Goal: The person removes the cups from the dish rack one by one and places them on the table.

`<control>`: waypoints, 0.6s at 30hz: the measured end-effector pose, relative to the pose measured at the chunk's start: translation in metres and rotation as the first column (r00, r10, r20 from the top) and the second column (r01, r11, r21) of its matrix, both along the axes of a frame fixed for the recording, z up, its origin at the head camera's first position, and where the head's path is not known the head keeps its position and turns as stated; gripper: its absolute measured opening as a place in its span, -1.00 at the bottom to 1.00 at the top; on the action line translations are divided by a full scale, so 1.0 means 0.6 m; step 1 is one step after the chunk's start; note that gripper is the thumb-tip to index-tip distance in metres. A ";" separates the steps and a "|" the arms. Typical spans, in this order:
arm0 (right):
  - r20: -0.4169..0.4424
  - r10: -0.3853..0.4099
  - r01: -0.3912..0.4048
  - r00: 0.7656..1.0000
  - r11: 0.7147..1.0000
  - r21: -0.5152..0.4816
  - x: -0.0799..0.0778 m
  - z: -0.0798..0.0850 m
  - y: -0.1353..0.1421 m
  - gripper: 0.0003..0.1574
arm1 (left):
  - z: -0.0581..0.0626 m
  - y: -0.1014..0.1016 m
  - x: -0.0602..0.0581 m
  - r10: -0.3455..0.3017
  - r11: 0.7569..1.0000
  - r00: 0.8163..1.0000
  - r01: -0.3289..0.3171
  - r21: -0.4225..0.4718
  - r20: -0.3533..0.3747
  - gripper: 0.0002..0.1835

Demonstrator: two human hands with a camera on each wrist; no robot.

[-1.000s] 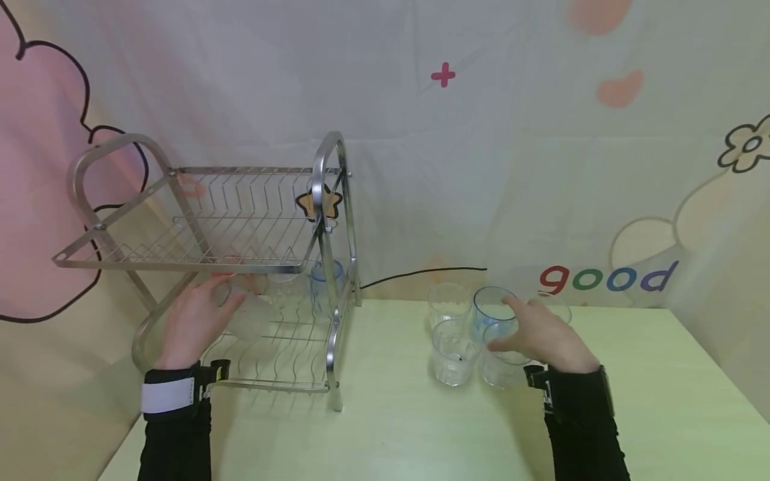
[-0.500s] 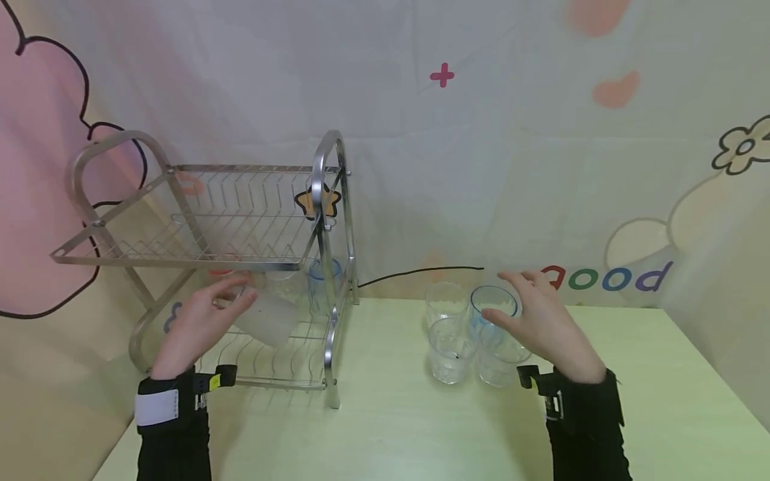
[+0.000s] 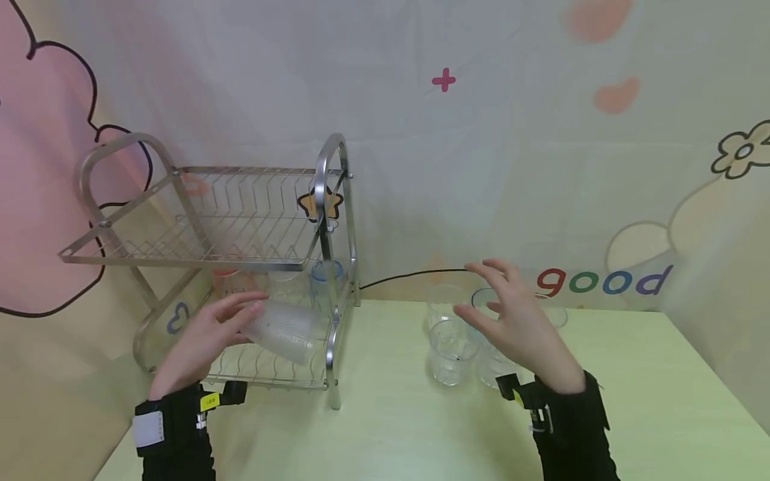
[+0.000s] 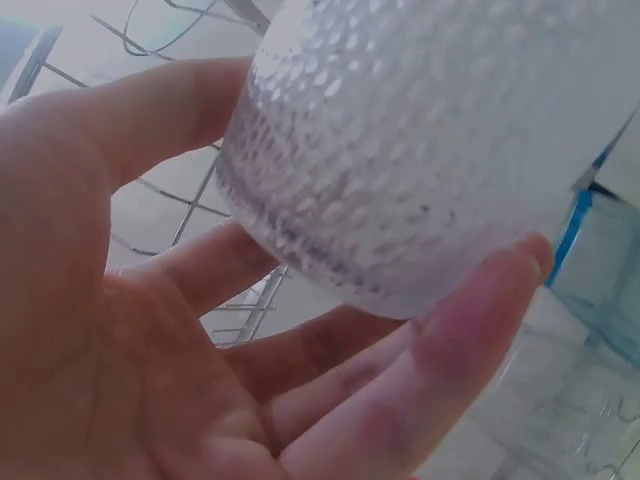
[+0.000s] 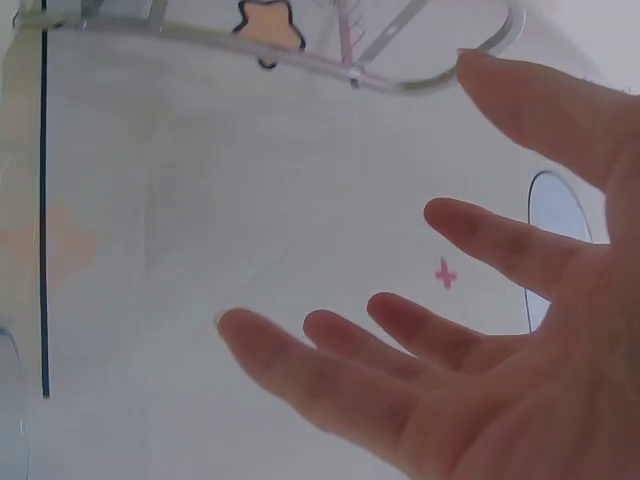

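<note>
My left hand (image 3: 201,341) grips a clear pebbled drinking glass (image 3: 287,329) near its base, thumb on one side and fingers on the other. The glass lies tilted, its mouth toward the right, in front of the lower tier of a metal dish rack (image 3: 186,265). Its bumpy wall (image 4: 400,150) fills the left wrist view. My right hand (image 3: 523,324) hovers with spread, relaxed fingers over a group of clear glasses (image 3: 452,357) on the table, partly hiding a blue-rimmed glass (image 3: 481,294). Nothing lies between the right fingers (image 5: 310,375).
On the rack's lower tier stand a blue-rimmed glass (image 3: 325,284), a red-rimmed glass (image 3: 227,284) and a clear glass (image 3: 287,286). The upper tier overhangs them. A printed cloth (image 3: 397,200) hangs behind the pale green table (image 3: 385,427).
The glass in my left hand has come forward and right, out from under the upper tier, and tipped further over. My right hand has risen from the table glasses and shifted left.
</note>
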State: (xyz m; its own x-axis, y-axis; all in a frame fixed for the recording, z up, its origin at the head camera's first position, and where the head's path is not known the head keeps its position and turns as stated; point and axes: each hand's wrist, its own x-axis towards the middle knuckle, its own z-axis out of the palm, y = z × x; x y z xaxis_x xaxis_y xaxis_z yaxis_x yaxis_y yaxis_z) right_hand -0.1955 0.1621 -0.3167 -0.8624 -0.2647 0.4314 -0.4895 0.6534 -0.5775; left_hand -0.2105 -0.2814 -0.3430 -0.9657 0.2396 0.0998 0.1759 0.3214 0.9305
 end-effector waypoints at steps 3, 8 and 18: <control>-0.028 0.047 -0.047 0.999 0.999 -0.023 0.005 -0.003 -0.021 -0.21 | -0.003 0.007 0.001 -0.053 0.999 0.998 0.054 0.007 -0.020 -0.49; -0.022 0.130 -0.131 0.991 0.990 -0.054 0.013 -0.014 -0.066 -0.10 | -0.010 0.023 -0.002 -0.163 0.984 0.982 0.169 0.053 -0.097 -0.62; -0.019 0.330 -0.330 0.944 0.944 -0.014 0.035 -0.025 -0.134 0.22 | -0.006 0.057 -0.002 -0.208 0.956 0.966 0.233 0.177 -0.151 -0.67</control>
